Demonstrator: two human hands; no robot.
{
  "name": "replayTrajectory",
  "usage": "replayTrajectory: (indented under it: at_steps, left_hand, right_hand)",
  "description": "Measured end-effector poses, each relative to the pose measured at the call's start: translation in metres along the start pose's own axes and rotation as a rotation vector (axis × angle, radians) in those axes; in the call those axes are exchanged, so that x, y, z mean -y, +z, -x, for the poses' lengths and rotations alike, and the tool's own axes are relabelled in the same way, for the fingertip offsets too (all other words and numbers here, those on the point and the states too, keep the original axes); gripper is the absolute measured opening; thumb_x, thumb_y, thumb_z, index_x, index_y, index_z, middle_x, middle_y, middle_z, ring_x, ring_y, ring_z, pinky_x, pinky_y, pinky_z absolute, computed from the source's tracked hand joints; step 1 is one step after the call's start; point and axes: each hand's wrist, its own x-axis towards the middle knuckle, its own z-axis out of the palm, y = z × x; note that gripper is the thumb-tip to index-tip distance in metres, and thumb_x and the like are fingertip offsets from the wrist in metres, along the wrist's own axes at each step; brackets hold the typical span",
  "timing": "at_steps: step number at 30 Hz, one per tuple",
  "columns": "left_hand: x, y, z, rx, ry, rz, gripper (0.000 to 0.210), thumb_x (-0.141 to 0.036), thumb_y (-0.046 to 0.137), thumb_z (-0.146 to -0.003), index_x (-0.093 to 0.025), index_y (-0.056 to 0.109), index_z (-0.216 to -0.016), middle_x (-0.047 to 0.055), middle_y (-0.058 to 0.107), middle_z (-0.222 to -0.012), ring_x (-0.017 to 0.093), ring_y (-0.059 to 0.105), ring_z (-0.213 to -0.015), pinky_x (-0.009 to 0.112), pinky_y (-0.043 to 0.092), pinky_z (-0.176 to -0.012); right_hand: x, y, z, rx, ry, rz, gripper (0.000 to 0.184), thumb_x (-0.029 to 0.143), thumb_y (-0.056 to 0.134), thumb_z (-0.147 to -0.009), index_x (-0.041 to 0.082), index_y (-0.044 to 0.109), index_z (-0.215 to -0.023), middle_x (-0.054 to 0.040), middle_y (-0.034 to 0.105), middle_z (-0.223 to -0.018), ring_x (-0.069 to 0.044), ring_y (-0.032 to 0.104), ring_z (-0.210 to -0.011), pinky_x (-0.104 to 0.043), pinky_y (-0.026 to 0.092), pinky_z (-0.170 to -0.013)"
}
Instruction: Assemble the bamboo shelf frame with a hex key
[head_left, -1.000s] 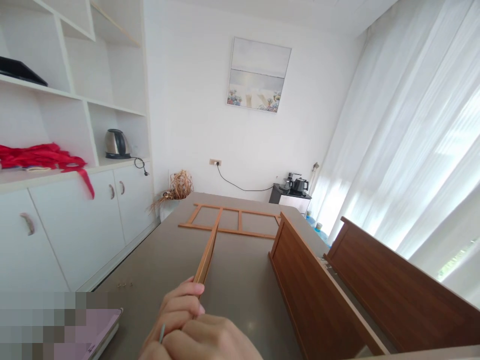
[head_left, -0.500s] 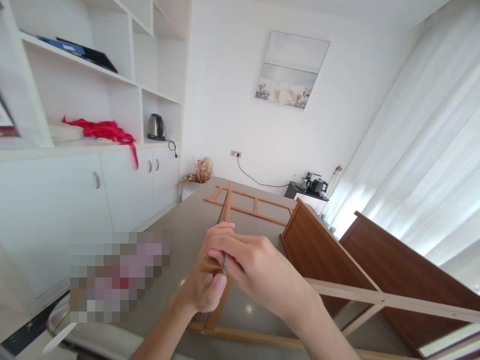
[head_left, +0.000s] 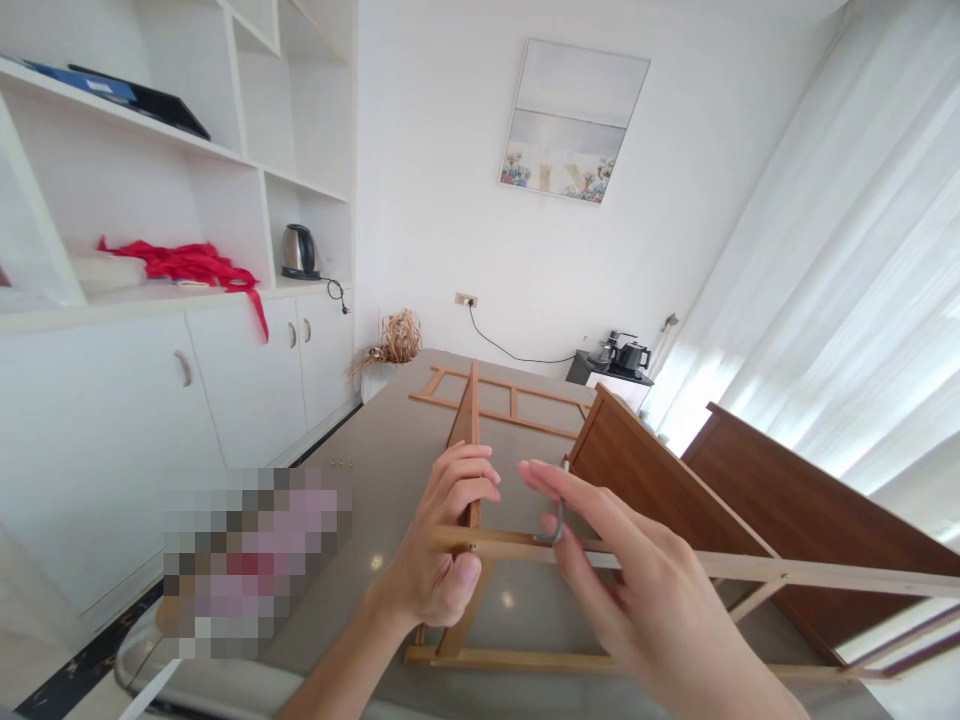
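My left hand (head_left: 439,545) is wrapped around the end of a light wooden rail (head_left: 504,544), with its thumb in front and its fingers behind. There the rail meets the edge of an upright brown shelf board (head_left: 466,415). A bent metal hex key (head_left: 561,512) sits in my right hand (head_left: 637,565), pinched between thumb and fingers just right of that joint. The key's short end is close to the rail; whether they touch, I cannot tell. The rail runs right, past two more brown boards (head_left: 660,470), as part of a wooden frame.
A ladder-like wooden frame (head_left: 514,402) lies flat at the far end of the grey table (head_left: 390,440). Small bits of hardware (head_left: 341,463) lie near its left edge. A blurred-out patch (head_left: 255,560) covers something at the left. White cabinets (head_left: 247,370) stand beyond.
My right hand has moved right, away from the joint, and the hex key shows clearly in its fingers. My left hand stays on the rail, its fingers a little more spread.
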Motion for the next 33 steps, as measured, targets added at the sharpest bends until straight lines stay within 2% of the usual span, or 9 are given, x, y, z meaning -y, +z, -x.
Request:
replayTrajectory:
  at_steps: [3, 5, 9, 12, 15, 19, 26, 33]
  left_hand:
    - [0.000, 0.000, -0.001, -0.005, 0.002, 0.009, 0.047, -0.065, 0.032, -0.104, -0.028, 0.057, -0.119, 0.011, 0.063, -0.116, 0.035, 0.055, -0.132, 0.060, 0.034, -0.119]
    - [0.001, 0.000, -0.001, 0.007, -0.002, 0.018, 0.048, -0.067, 0.030, -0.104, -0.028, 0.056, -0.116, 0.011, 0.063, -0.113, 0.035, 0.057, -0.130, 0.061, 0.035, -0.119]
    - [0.002, 0.001, -0.002, 0.025, 0.009, 0.030, 0.048, -0.067, 0.031, -0.103, -0.027, 0.056, -0.112, 0.011, 0.063, -0.109, 0.036, 0.059, -0.126, 0.063, 0.034, -0.119]
    - [0.002, 0.002, -0.001, 0.003, 0.017, 0.027, 0.049, -0.066, 0.031, -0.103, -0.027, 0.057, -0.116, 0.010, 0.062, -0.108, 0.035, 0.059, -0.124, 0.062, 0.034, -0.119]
    - [0.001, 0.002, -0.001, -0.024, 0.018, -0.005, 0.049, -0.065, 0.029, -0.104, -0.028, 0.057, -0.120, 0.010, 0.062, -0.109, 0.034, 0.058, -0.123, 0.061, 0.034, -0.118]
    - [0.001, 0.003, 0.000, -0.039, 0.020, -0.049, 0.050, -0.066, 0.029, -0.104, -0.029, 0.056, -0.123, 0.009, 0.061, -0.109, 0.034, 0.056, -0.123, 0.062, 0.029, -0.121]
    - [0.003, 0.005, 0.004, -0.084, -0.015, -0.024, 0.052, -0.069, 0.028, -0.102, -0.031, 0.058, -0.120, 0.009, 0.061, -0.109, 0.035, 0.056, -0.125, 0.062, 0.027, -0.122]
    - [0.004, 0.004, 0.005, -0.037, -0.012, -0.003, 0.052, -0.065, 0.023, -0.104, -0.029, 0.057, -0.120, 0.009, 0.060, -0.110, 0.034, 0.053, -0.126, 0.062, 0.028, -0.121]
  right_hand:
    - [0.005, -0.010, 0.012, -0.033, -0.084, 0.114, 0.051, 0.021, 0.053, -0.105, 0.025, 0.049, -0.155, -0.0070, 0.075, -0.128, -0.018, 0.076, -0.109, -0.023, 0.064, -0.090]
    - [0.007, -0.010, 0.014, -0.025, -0.139, 0.142, 0.052, 0.018, 0.055, -0.103, 0.024, 0.050, -0.154, -0.0074, 0.076, -0.127, -0.019, 0.076, -0.111, -0.024, 0.063, -0.093]
    - [0.006, 0.009, 0.008, -0.042, -0.238, 0.085, 0.048, 0.008, 0.060, -0.098, 0.019, 0.057, -0.145, -0.0053, 0.079, -0.117, -0.018, 0.076, -0.108, -0.028, 0.061, -0.099]
    - [0.006, 0.027, 0.002, -0.091, -0.268, -0.018, 0.047, 0.002, 0.065, -0.092, 0.016, 0.061, -0.137, -0.0051, 0.080, -0.109, -0.016, 0.077, -0.102, -0.027, 0.061, -0.095]
    - [0.008, 0.034, -0.002, -0.100, -0.273, -0.090, 0.048, 0.000, 0.066, -0.090, 0.017, 0.062, -0.135, -0.0051, 0.080, -0.105, -0.016, 0.077, -0.096, -0.026, 0.062, -0.085]
    - [0.009, 0.032, -0.004, -0.039, -0.236, -0.110, 0.050, 0.000, 0.064, -0.091, 0.019, 0.060, -0.137, -0.0045, 0.080, -0.107, -0.016, 0.077, -0.099, -0.025, 0.061, -0.088]
    - [0.009, 0.033, -0.003, -0.058, -0.216, -0.087, 0.045, 0.002, 0.066, -0.092, 0.018, 0.062, -0.135, -0.0044, 0.081, -0.103, -0.016, 0.078, -0.094, -0.025, 0.062, -0.082]
    - [0.011, 0.032, -0.005, -0.099, -0.249, -0.021, 0.041, 0.008, 0.065, -0.095, 0.021, 0.067, -0.134, -0.0046, 0.082, -0.099, -0.018, 0.080, -0.088, -0.022, 0.064, -0.077]
